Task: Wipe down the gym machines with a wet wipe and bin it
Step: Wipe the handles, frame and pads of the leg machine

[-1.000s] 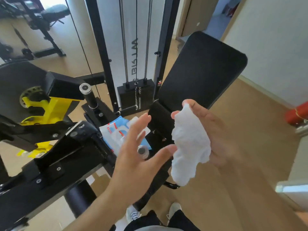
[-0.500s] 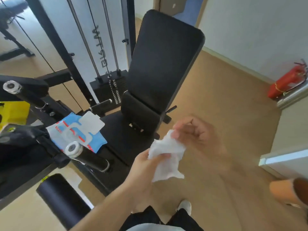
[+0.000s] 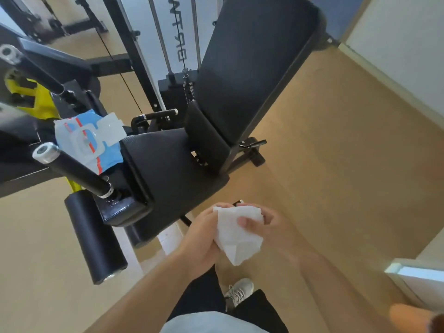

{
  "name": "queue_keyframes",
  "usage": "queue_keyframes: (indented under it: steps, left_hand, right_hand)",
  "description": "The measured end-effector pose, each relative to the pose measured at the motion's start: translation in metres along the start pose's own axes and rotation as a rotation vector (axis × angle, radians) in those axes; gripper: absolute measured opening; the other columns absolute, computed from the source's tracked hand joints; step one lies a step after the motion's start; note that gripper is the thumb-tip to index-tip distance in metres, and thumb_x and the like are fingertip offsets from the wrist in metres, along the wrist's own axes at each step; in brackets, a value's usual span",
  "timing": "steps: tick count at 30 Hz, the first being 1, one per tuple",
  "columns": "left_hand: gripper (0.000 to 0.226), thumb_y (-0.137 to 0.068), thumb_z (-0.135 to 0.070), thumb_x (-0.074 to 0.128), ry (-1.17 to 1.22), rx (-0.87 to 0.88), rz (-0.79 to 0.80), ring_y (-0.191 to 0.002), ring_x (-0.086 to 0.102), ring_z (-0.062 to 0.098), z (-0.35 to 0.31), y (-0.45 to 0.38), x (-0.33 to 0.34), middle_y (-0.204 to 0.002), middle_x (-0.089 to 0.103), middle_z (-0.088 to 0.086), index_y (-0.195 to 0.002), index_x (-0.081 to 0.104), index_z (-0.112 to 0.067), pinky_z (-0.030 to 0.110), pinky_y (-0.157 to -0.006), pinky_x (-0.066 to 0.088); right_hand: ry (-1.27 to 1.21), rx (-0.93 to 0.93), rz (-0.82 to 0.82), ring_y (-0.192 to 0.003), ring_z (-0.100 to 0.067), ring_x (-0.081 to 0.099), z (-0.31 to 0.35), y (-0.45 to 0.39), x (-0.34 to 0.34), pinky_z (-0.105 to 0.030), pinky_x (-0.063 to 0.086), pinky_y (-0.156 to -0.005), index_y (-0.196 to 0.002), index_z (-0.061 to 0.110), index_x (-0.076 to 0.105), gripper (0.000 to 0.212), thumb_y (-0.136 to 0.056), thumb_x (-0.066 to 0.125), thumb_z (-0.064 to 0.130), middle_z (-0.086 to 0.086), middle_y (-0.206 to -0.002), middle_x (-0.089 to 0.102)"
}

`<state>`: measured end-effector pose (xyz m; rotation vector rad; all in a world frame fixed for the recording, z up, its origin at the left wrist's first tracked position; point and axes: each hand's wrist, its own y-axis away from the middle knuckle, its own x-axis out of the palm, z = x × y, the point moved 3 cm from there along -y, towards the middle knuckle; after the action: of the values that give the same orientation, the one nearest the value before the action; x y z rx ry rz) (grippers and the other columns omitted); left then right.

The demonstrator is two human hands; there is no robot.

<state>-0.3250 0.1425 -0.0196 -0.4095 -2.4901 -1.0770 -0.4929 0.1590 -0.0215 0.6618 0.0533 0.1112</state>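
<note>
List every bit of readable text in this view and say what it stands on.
Dark lettering runs vertically on the white panel behind the cables; it looks mirrored or sideways, roughly "BIRTAW", and cannot be read with certainty.
The wipes pack carries red and blue print that is too blurred to read.
No other text shows.

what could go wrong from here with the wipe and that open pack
1. The wet wipe is bunched between the left hand and right hand; used crumpled like this, it may only touch the seat pad in patches.
2. The wipe pack lies on the machine with its flap open, so the remaining wipes could dry out.
3. The pack sits at the seat's edge beside the roller bar; wiping nearby might knock it off.
</note>
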Motion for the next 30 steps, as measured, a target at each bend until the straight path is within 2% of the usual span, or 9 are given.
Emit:
queue_keyframes:
  steps: [3, 6, 9, 11, 13, 16, 20, 26, 30]
  left_hand:
    - [0.017, -0.093, -0.016, 0.06, -0.159, 0.076, -0.243, -0.093, 0.07, 0.032, 0.005, -0.018, -0.02, -0.102, 0.073, 0.014, -0.096, 0.077, -0.014, 0.043, -0.075, 0.06]
    - [0.021, -0.096, -0.017, 0.06, -0.258, 0.007, -0.388, -0.101, 0.071, 0.036, 0.019, -0.044, -0.044, -0.101, 0.077, 0.011, -0.095, 0.08, -0.022, 0.055, -0.09, 0.059]
    - [0.022, -0.098, -0.016, 0.059, -0.334, -0.1, -0.408, -0.083, 0.075, 0.026, 0.038, -0.069, -0.063, -0.091, 0.078, 0.007, -0.091, 0.079, -0.02, 0.04, -0.076, 0.064]
    - [0.017, -0.097, -0.019, 0.063, -0.34, -0.135, -0.465, -0.063, 0.068, 0.017, 0.049, -0.083, -0.074, -0.076, 0.074, 0.005, -0.088, 0.077, -0.016, 0.025, -0.063, 0.058]
    - [0.016, -0.095, -0.025, 0.068, -0.314, -0.146, -0.539, -0.055, 0.056, 0.016, 0.06, -0.095, -0.086, -0.063, 0.065, 0.002, -0.085, 0.075, -0.015, 0.021, -0.057, 0.051]
    - [0.016, -0.095, -0.027, 0.068, -0.301, -0.149, -0.628, -0.06, 0.061, 0.013, 0.072, -0.109, -0.098, -0.067, 0.067, 0.0, -0.086, 0.072, -0.014, 0.019, -0.055, 0.05]
    - [0.014, -0.1, -0.023, 0.06, -0.264, -0.184, -0.715, -0.077, 0.071, 0.018, 0.087, -0.115, -0.102, -0.087, 0.073, 0.007, -0.093, 0.07, -0.015, 0.023, -0.063, 0.054]
    - [0.007, -0.098, -0.022, 0.063, -0.044, -0.039, -1.04, -0.09, 0.072, 0.02, 0.084, -0.09, -0.06, -0.101, 0.073, 0.004, -0.097, 0.069, -0.019, 0.024, -0.069, 0.058]
    - [0.006, -0.095, -0.018, 0.066, 0.139, 0.159, -1.255, -0.092, 0.073, 0.022, 0.068, -0.057, -0.023, -0.097, 0.075, 0.003, -0.096, 0.071, -0.021, 0.036, -0.08, 0.063]
  right_hand:
    - [-0.07, 0.006, -0.08, -0.084, -0.021, 0.075, -0.005, -0.018, 0.005, -0.036, 0.062, -0.074, -0.095, 0.019, 0.08, 0.016, -0.087, 0.076, 0.032, -0.005, -0.094, 0.079]
    - [-0.094, 0.041, -0.127, -0.082, -0.016, 0.074, -0.009, -0.04, 0.002, -0.032, 0.06, -0.074, -0.093, 0.017, 0.079, 0.014, -0.093, 0.069, 0.027, -0.003, -0.092, 0.079]
    - [-0.023, 0.101, -0.066, -0.092, -0.019, 0.074, -0.014, -0.068, -0.008, -0.041, 0.059, -0.084, -0.099, 0.02, 0.077, 0.017, -0.097, 0.063, 0.03, -0.002, -0.097, 0.078]
    - [0.08, 0.196, -0.01, -0.095, -0.022, 0.075, -0.026, -0.092, -0.018, -0.045, 0.06, -0.088, -0.102, 0.021, 0.076, 0.02, -0.1, 0.059, 0.032, -0.002, -0.1, 0.078]
    - [0.175, 0.28, 0.003, -0.095, -0.026, 0.075, -0.038, -0.119, -0.028, -0.052, 0.058, -0.09, -0.104, 0.021, 0.076, 0.021, -0.101, 0.057, 0.03, -0.004, -0.101, 0.078]
    - [0.217, 0.267, -0.056, -0.091, -0.025, 0.074, -0.038, -0.156, -0.038, -0.049, 0.06, -0.086, -0.101, 0.02, 0.075, 0.022, -0.102, 0.054, 0.023, -0.005, -0.1, 0.078]
    - [0.309, 0.15, -0.106, -0.087, -0.012, 0.068, -0.025, -0.192, -0.04, -0.036, 0.059, -0.081, -0.106, 0.027, 0.07, 0.015, -0.1, 0.058, 0.033, 0.012, -0.093, 0.07]
    - [0.291, 0.125, 0.113, -0.077, -0.013, 0.06, 0.0, -0.191, -0.01, -0.025, 0.052, -0.064, -0.085, 0.025, 0.061, 0.018, -0.097, 0.062, 0.038, 0.005, -0.087, 0.063]
    - [0.186, -0.075, 0.343, -0.08, -0.018, 0.066, 0.055, -0.158, 0.041, -0.037, 0.058, -0.074, -0.091, 0.022, 0.067, 0.015, -0.095, 0.065, 0.036, -0.005, -0.092, 0.071]
